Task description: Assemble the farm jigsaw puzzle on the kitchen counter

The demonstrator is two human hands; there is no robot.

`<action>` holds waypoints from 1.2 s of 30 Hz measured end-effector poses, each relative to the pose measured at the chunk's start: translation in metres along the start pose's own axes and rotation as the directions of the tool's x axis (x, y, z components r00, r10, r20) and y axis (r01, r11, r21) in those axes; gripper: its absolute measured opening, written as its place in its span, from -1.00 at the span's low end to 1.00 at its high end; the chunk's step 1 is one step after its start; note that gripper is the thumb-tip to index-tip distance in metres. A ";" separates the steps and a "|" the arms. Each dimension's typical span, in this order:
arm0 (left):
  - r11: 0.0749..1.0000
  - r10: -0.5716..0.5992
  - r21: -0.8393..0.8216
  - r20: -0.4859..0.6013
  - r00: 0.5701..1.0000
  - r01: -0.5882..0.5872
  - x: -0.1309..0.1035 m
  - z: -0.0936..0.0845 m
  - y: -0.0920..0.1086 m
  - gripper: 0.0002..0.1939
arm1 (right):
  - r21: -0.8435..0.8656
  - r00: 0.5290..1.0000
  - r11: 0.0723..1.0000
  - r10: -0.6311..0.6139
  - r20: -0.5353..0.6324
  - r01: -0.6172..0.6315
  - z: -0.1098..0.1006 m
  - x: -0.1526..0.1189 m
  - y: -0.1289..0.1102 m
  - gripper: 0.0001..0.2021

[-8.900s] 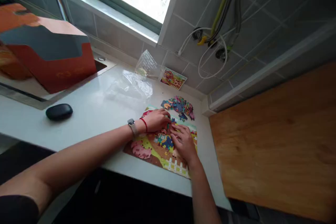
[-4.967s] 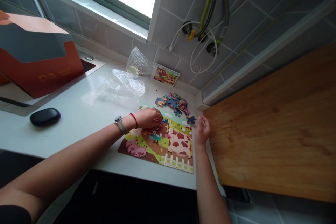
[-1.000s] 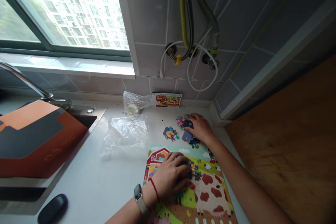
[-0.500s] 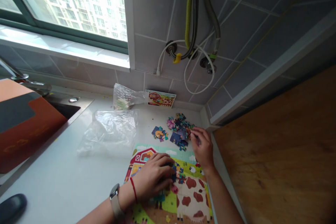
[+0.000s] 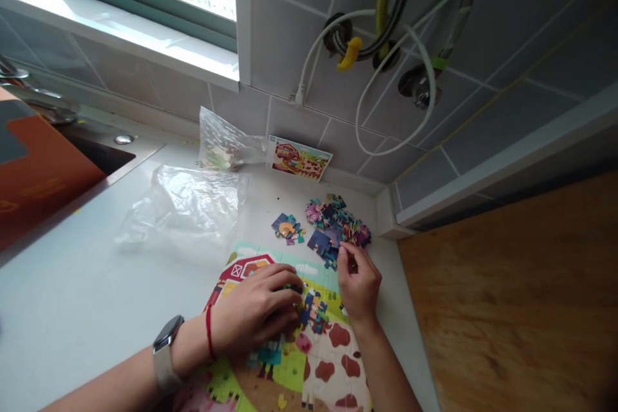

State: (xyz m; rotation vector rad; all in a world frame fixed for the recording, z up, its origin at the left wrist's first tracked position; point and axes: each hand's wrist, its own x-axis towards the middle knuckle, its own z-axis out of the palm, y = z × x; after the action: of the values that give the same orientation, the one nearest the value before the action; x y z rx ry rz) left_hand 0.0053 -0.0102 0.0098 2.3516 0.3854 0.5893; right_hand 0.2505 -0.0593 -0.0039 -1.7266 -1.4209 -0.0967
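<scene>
A farm jigsaw puzzle (image 5: 338, 367) with a red barn and a spotted cow lies on the counter. My left hand (image 5: 261, 302) rests over its middle, fingers apart and bent, palm down; what lies beneath the palm is hidden. A small cluster of dark pieces (image 5: 313, 310) lies on the puzzle beside those fingertips. My right hand (image 5: 360, 280) is at the near edge of a heap of loose puzzle pieces (image 5: 338, 215), thumb and forefinger pinched on a dark bluish-purple puzzle piece (image 5: 333, 237). Left of the heap sits a smaller group of pieces (image 5: 288, 228).
A picture card (image 5: 299, 159) leans against the tiled wall beside a clear bag (image 5: 219, 148) with contents. Another crumpled plastic bag (image 5: 188, 203) lies to the left. An orange box (image 5: 43, 174) stands by the sink (image 5: 145, 153). A wooden surface (image 5: 512, 290) borders the right side.
The view has tipped down and closer. My right hand has moved from the heap's right side toward its near edge, still pinching. My left hand stays over the puzzle.
</scene>
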 end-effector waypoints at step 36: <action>0.989 0.079 0.124 0.058 0.995 -0.085 -0.003 -0.002 0.000 -0.69 | -0.436 0.967 0.875 0.254 0.038 -0.212 -0.017 0.008 0.053 -0.34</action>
State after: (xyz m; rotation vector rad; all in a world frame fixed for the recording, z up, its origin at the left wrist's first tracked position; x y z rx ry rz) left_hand 0.0015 -0.0107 0.0105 2.5093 0.3111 0.5541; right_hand 0.3047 -0.0629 -0.0191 -2.2832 -1.3105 -0.2117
